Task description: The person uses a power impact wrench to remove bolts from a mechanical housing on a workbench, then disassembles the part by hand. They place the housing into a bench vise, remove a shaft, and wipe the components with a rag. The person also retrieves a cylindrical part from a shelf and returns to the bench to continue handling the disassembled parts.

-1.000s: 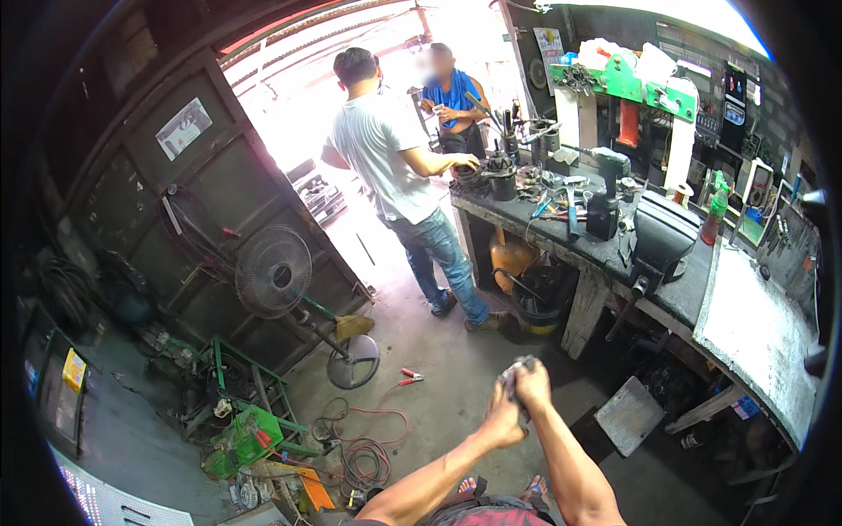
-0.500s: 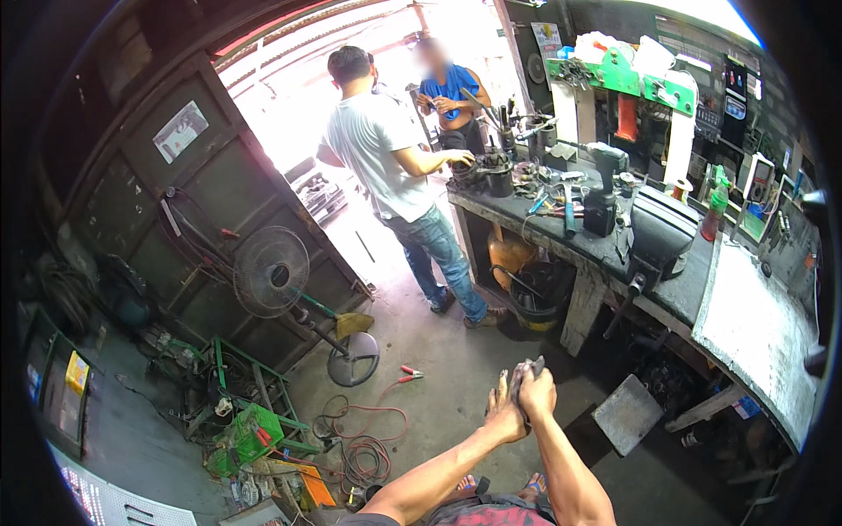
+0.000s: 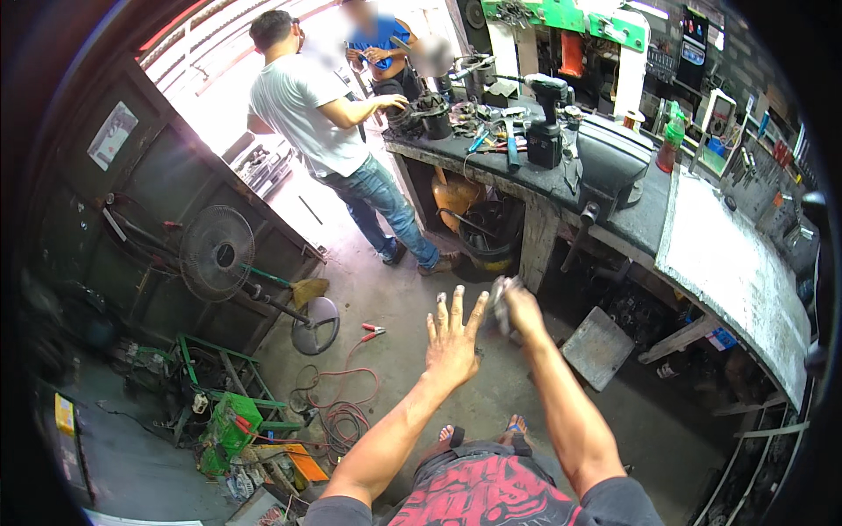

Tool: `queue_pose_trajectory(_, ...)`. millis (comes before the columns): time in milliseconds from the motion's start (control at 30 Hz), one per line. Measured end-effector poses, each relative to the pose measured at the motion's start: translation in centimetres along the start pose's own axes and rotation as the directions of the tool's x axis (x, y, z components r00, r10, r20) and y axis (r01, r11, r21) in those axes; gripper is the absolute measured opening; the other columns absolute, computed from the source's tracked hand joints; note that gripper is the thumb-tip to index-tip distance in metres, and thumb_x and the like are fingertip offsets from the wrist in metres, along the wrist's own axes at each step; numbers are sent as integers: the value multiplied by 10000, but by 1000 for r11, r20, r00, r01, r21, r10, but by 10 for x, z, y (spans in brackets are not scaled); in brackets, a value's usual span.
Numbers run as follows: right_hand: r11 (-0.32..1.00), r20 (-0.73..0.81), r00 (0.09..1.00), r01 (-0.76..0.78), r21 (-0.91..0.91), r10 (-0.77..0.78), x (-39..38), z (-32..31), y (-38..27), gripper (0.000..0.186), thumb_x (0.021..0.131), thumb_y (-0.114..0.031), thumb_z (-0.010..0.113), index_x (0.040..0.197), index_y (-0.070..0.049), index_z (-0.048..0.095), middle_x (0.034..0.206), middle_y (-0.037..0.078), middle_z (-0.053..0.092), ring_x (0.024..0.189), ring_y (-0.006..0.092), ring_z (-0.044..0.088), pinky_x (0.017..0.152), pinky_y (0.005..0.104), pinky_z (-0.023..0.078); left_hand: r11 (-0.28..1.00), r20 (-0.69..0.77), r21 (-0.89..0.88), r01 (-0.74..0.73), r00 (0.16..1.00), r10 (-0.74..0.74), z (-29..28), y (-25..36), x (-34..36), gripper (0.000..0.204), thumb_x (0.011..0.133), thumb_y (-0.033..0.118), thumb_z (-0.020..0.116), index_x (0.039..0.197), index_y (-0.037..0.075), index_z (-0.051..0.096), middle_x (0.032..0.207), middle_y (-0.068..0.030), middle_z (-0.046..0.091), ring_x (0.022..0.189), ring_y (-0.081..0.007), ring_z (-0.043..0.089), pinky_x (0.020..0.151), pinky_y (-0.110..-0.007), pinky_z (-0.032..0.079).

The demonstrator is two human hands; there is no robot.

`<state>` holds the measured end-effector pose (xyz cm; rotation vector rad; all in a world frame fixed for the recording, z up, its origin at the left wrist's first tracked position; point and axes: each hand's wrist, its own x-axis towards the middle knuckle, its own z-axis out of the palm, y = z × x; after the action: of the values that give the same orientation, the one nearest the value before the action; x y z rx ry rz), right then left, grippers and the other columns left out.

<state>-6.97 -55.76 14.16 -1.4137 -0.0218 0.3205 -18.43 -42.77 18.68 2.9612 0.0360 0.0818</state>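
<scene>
My left hand [image 3: 453, 340] is raised over the floor, its fingers spread and dirt-smudged, with nothing in it. Just to its right, my right hand [image 3: 524, 314] is closed around a crumpled grey rag [image 3: 502, 309]. Motion smears the rag and the right fingertips. A small gap separates the rag from my left fingers.
Along the right runs a workbench [image 3: 561, 186] with a large vise [image 3: 605, 162], a cordless impact driver [image 3: 545, 110] and hand tools. A low stool [image 3: 599, 349] stands beneath. Red cables [image 3: 346, 425] and a pedestal fan [image 3: 217, 254] are left. Two people stand by the doorway.
My hands have come apart: the left has let go of the rag and spread its fingers, while the right keeps it. The whole view has shifted, so the bench and people appear farther left and higher.
</scene>
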Motion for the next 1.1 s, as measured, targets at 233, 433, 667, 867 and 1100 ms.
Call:
queue_pose_trajectory(233,861,-163,986,-69,-505,-16,-34,50,43,413,977,-414,653,1008,-25,787,941,218,770,866,340,756,790,466,553,954,197,-285,99,979,-43,16,-7,8,931,849,342,760,1628,118,301,1709,-170,226,1564,-388,251,1249,-487,310)
queue_pose_trajectory(433,972,-193,955,-207,110,225,1,-30,20,324,1023,-379,638,1088,-80,747,835,64,724,693,197,705,545,328,552,-15,178,-983,186,959,221,-11,-2,-12,623,984,184,696,1560,89,480,1576,-123,512,1488,-336,430,1226,-456,357)
queue_pose_trajectory(667,982,-299,950,32,-188,-88,-63,76,35,483,993,-430,668,1206,2,629,1161,243,722,1048,388,720,905,478,540,-605,82,-794,-52,978,-193,12,2,19,806,1088,576,398,1628,-6,255,1590,-174,441,1430,-347,460,1222,-491,344)
queue_pose_trajectory(867,953,-541,833,-245,-176,114,-8,34,25,342,984,-332,708,961,9,735,875,174,762,762,281,722,701,435,543,-701,151,-700,134,988,38,-4,0,-10,1006,1010,666,499,1671,51,56,1625,-255,347,1481,-354,411,1227,-473,345)
queue_pose_trajectory(1100,989,-96,988,116,-94,-124,-63,55,37,453,1015,-395,669,1265,-18,665,1183,140,730,1101,216,673,950,368,522,-851,138,-521,75,990,2,-6,-6,-9,959,1033,595,525,1652,-14,120,1609,-207,404,1500,-317,389,1274,-431,249)
